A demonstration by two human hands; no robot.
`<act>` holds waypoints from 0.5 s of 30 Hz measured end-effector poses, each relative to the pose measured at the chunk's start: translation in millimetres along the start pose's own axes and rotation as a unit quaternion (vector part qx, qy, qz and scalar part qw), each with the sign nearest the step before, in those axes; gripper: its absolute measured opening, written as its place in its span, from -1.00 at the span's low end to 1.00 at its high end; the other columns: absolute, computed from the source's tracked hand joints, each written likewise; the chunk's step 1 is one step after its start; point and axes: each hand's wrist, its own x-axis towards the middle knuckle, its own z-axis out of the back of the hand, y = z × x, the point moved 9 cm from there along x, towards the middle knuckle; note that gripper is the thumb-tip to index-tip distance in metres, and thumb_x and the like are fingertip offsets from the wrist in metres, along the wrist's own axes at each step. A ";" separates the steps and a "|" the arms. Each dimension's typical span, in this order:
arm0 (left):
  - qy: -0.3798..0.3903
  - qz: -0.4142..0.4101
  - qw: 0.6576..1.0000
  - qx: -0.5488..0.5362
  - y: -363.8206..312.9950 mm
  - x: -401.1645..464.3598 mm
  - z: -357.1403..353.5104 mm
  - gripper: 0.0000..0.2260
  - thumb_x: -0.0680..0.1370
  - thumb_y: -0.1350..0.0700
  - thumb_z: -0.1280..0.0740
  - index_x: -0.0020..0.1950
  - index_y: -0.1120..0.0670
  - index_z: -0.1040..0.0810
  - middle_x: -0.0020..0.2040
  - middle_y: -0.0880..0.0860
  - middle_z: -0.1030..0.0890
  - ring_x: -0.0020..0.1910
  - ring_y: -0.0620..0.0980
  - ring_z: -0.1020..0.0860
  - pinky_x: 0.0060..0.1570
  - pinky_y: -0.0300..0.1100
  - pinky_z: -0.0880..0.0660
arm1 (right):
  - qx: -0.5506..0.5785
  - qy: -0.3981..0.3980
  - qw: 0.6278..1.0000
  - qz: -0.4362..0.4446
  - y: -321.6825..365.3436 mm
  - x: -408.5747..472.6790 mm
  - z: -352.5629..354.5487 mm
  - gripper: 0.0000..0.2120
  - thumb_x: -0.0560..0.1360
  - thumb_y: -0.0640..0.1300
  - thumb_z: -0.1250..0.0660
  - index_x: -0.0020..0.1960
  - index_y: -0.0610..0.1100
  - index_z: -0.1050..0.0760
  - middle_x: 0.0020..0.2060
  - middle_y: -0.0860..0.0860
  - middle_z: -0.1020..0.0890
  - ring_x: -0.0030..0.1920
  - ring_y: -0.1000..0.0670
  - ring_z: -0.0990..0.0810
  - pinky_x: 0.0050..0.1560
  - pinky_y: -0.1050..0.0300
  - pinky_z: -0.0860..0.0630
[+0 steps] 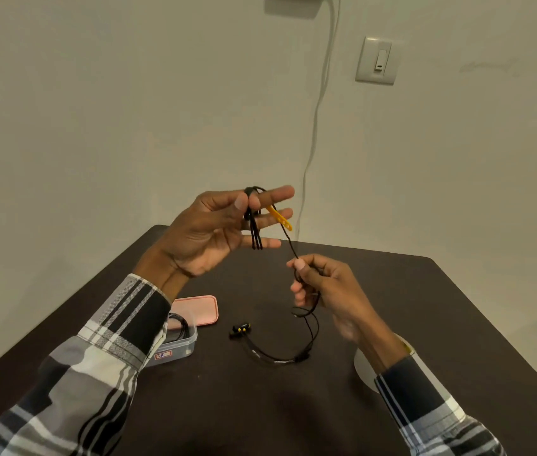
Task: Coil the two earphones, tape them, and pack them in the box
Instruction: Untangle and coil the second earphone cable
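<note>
My left hand (214,232) is raised above the table and pinches several loops of a black earphone cable (255,232) between thumb and fingers, the other fingers spread. A yellow strap (280,218) sticks out from the loops. The cable runs down to my right hand (323,287), which grips it in curled fingers. Below, the rest of the cable (309,334) trails onto the table, ending in black and yellow earbuds (240,330). A clear plastic box (178,348) at the left holds another coiled black earphone (180,327), partly hidden by my sleeve.
The pink box lid (199,309) lies behind the box on the dark table (260,399). A white tape roll (364,366) sits under my right forearm. A white cord (316,110) hangs down the wall behind the table beside a light switch (377,60).
</note>
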 end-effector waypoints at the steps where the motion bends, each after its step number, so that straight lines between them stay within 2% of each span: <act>1: -0.011 -0.006 1.000 -0.007 -1.5 0.5 1.9 -0.84 0.47 -0.01 -0.45 -0.08 0.07 -0.68 0.37 0.16 -0.52 0.38 0.27 -0.44 0.15 0.31 -0.50 | 0.009 -0.002 1.000 -0.003 -1.1 -1.1 -1.3 -0.77 0.60 -0.10 -0.33 0.09 -0.26 -0.59 -0.32 -0.12 -0.64 -0.40 0.03 -0.55 -0.33 0.15 -0.59; 4: -0.045 -0.021 0.999 -0.015 -4.7 0.5 9.8 -0.83 0.45 -0.03 -0.47 -0.09 0.05 -0.68 0.37 0.14 -0.52 0.37 0.27 -0.45 0.15 0.32 -0.50 | 0.017 -0.038 0.999 -0.013 -6.9 -2.3 3.1 -0.70 0.52 -0.03 -0.43 0.04 -0.28 -0.59 -0.39 -0.12 -0.62 -0.53 0.07 -0.40 -0.50 0.23 -0.40; 7: -0.064 -0.040 0.997 -0.013 -8.7 0.1 16.8 -0.83 0.44 -0.04 -0.47 -0.08 0.03 -0.69 0.37 0.14 -0.52 0.37 0.28 -0.45 0.15 0.34 -0.49 | 0.011 -0.075 0.997 -0.011 -12.5 -3.7 12.5 -0.65 0.45 0.00 -0.49 -0.01 -0.29 -0.61 -0.45 -0.08 -0.57 -0.57 0.11 -0.26 -0.56 0.31 -0.21; 12: -0.129 -0.067 0.989 -0.014 -18.9 -1.6 35.8 -0.81 0.37 -0.06 -0.52 -0.10 0.00 -0.70 0.37 0.12 -0.52 0.34 0.26 -0.48 0.09 0.30 -0.53 | 0.081 -0.068 0.994 -0.003 -14.4 -4.5 15.8 -0.64 0.37 0.00 -0.50 0.04 -0.21 -0.59 -0.31 -0.11 -0.67 -0.56 0.18 -0.29 -0.54 0.32 -0.17; 15: -0.158 -0.071 0.985 -0.009 -19.8 -4.4 46.5 -0.78 0.34 -0.08 -0.54 -0.10 -0.01 -0.71 0.37 0.11 -0.52 0.33 0.26 -0.49 0.09 0.31 -0.53 | 0.092 -0.066 0.994 -0.001 -16.8 -3.5 18.3 -0.73 0.38 0.01 -0.49 -0.08 -0.17 -0.59 -0.20 -0.14 -0.72 -0.55 0.14 -0.22 -0.52 0.32 -0.17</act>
